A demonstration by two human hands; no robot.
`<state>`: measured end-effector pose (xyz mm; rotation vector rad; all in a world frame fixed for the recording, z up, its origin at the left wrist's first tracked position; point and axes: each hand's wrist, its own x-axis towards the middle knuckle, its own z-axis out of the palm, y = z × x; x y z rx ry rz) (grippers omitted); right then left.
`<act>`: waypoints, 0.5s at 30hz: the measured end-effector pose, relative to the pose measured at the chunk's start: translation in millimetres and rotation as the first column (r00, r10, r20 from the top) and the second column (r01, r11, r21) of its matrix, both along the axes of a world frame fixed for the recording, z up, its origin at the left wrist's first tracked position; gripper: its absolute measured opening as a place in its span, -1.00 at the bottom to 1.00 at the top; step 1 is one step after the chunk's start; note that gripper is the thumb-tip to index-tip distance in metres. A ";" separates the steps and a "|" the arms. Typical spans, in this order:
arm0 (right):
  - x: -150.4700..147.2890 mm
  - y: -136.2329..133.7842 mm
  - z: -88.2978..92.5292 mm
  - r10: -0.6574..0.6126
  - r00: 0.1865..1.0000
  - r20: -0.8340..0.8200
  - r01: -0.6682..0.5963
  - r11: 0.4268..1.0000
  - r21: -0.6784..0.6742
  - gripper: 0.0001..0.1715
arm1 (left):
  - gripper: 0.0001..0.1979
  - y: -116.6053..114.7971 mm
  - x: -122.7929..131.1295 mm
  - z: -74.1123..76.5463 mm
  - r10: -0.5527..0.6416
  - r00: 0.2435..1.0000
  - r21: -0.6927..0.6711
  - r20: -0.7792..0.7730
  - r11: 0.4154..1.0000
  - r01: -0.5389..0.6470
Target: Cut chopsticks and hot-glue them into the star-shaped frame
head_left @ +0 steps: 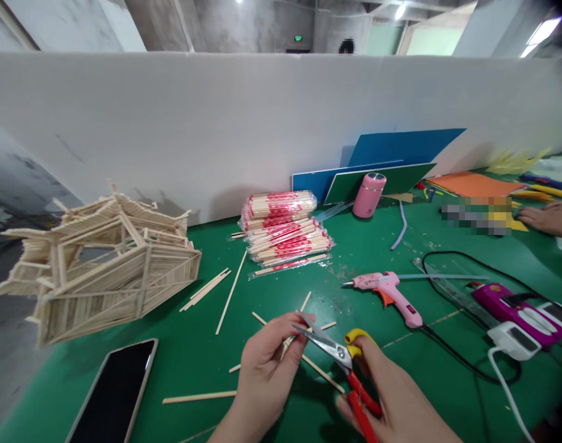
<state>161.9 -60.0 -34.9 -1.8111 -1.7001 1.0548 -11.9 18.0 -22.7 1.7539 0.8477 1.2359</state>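
My right hand point(391, 394) is closed round the handles of a pair of scissors point(340, 352) with red and yellow grips. Their blades, slightly apart, reach left to the fingertips of my left hand point(269, 363). The left thumb and fingers are pinched together at the blade tips; what sits between them is mostly hidden, with a pale sliver showing. Around and beneath my hands lie several loose wooden sticks point(324, 374), some crossing each other. Another stick point(200, 397) lies left of my left wrist.
A stick-built house model point(96, 277) stands left, behind a phone point(115, 391). Wrapped chopsticks point(285, 227) are piled mid-table. Right are a pink glue gun point(387, 289), pink flask point(369, 195), cables and a purple power strip point(516, 307). Another person's hand point(546, 218) rests at far right.
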 end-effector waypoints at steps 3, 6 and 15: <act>0.6 -0.6 -0.8 0.003 1.000 0.013 -0.003 1.000 0.005 -0.44 | -0.79 1.1 -1.7 0.6 -0.006 0.999 0.052 -0.051 0.999 0.009; 0.5 -1.1 -1.7 0.002 1.000 0.007 -0.002 1.000 -0.004 -0.43 | -0.79 2.6 -3.1 0.4 -0.009 0.996 0.097 -0.094 0.995 0.018; -1.3 0.5 -4.0 0.005 1.000 -0.029 -0.006 0.999 -0.036 -0.41 | -0.77 4.5 -5.3 3.8 -0.007 0.987 0.162 -0.158 0.986 0.033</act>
